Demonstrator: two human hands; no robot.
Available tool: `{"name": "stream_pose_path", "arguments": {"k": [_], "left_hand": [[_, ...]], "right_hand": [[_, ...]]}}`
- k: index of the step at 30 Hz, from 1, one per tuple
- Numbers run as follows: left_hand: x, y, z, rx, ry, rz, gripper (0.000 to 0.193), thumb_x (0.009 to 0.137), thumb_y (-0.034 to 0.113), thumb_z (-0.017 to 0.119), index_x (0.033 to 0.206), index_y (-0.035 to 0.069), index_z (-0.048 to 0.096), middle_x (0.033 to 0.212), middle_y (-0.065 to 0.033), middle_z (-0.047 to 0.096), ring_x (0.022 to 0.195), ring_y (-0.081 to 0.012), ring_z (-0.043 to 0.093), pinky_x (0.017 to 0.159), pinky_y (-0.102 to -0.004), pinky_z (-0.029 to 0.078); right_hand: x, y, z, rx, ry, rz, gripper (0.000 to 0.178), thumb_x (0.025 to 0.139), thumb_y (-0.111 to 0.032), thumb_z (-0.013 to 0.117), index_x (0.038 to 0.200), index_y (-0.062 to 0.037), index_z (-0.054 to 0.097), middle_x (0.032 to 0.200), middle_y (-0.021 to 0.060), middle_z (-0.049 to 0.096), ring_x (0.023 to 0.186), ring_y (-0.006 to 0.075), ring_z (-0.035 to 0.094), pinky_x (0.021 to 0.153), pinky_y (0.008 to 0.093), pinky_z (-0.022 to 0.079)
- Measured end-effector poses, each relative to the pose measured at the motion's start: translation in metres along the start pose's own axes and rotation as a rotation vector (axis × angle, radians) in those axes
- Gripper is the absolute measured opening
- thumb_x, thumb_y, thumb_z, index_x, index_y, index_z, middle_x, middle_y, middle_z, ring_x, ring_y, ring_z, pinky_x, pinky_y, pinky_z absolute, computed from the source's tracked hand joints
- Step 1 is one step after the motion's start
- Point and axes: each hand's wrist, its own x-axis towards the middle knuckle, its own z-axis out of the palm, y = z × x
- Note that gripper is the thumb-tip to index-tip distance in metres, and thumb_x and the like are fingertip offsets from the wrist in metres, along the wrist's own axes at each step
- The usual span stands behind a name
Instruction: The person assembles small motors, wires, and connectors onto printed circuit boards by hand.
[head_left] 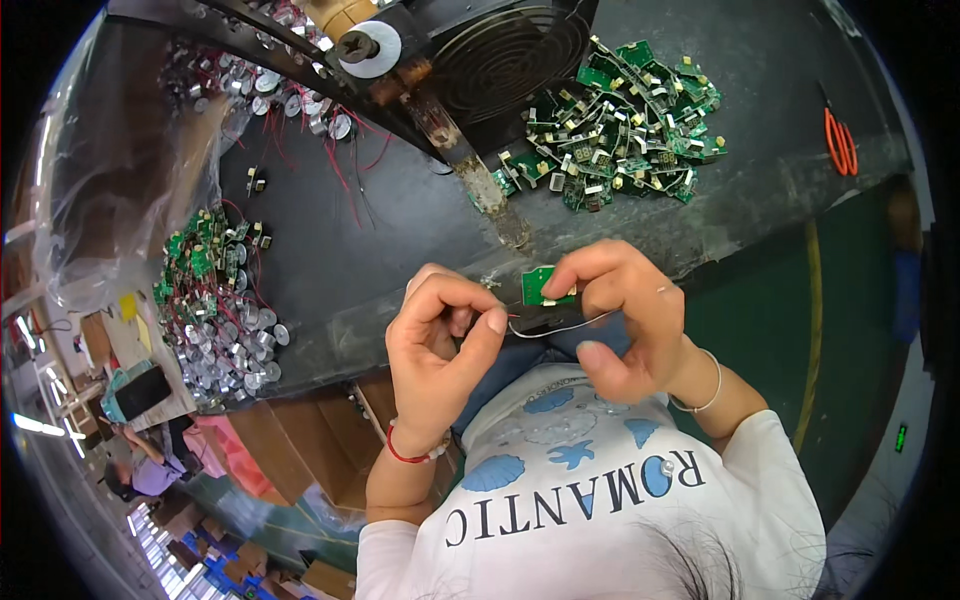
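Note:
At the near bench edge, my right hand (pixel 635 310) has its fingertips closed on a small green circuit board (pixel 535 284); its thumb stays apart below. A thin silvery wire (pixel 560 330) curves from near my left fingertips to the right hand's fingers. My left hand (pixel 440 335) is pinched, with the tip of a thin red wire (pixel 512 316) showing at its thumb and forefinger. Just beyond both hands hangs a worn, crusted metal bar (pixel 465 165), angled down to the bench and clamped by a large screw with a washer (pixel 372 48).
Green circuit boards (pixel 630 130) are heaped at the back right. Small round motors with wires (pixel 235 345) and more boards lie at the left, other motors (pixel 290 95) behind. A round fan grille (pixel 510 60) stands behind the bar; orange-handled pliers (pixel 840 142) lie far right.

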Motion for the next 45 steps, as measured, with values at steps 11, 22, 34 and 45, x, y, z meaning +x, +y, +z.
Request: {"name": "stream_pose_path", "arguments": {"k": [11,22,34,45], "left_hand": [[0.010,0.010,0.013,-0.355,-0.029,-0.169,0.011,0.085,-0.008,0.059,0.092,-0.002,0.053,0.100,-0.0096,0.058,0.080,-0.0052,0.049,0.069,-0.0184,0.040],[0.019,0.010,0.017,-0.383,0.048,-0.183,0.008,0.087,-0.007,0.058,0.093,-0.004,0.053,0.103,-0.0107,0.058,0.087,-0.0074,0.055,0.078,-0.0189,0.044],[0.015,0.012,0.022,-0.440,0.083,-0.161,0.008,0.087,-0.006,0.058,0.094,-0.003,0.054,0.102,-0.0087,0.058,0.084,-0.0057,0.054,0.073,-0.0179,0.044],[0.010,0.005,0.029,-0.169,0.138,-0.047,0.011,0.086,-0.008,0.059,0.094,-0.003,0.053,0.105,-0.0099,0.057,0.077,-0.0033,0.048,0.068,-0.0170,0.039]], "right_hand": [[0.007,0.005,0.001,-0.028,0.050,-0.009,0.013,0.068,0.008,0.060,0.069,-0.0005,0.050,0.089,0.0168,0.064,0.065,0.0149,0.059,0.054,0.0234,0.049],[0.021,0.011,-0.003,-0.103,0.085,-0.083,0.014,0.069,0.008,0.060,0.068,-0.0010,0.050,0.086,0.0147,0.065,0.068,0.0182,0.061,0.055,0.0253,0.049],[0.018,0.010,0.002,-0.143,0.136,-0.094,0.014,0.070,0.007,0.062,0.069,-0.0013,0.051,0.087,0.0140,0.065,0.062,0.0144,0.059,0.052,0.0234,0.049],[0.017,0.014,0.011,-0.318,0.208,-0.190,0.015,0.066,0.007,0.065,0.070,-0.0026,0.053,0.080,0.0093,0.063,0.061,0.0184,0.059,0.051,0.0256,0.049]]}}
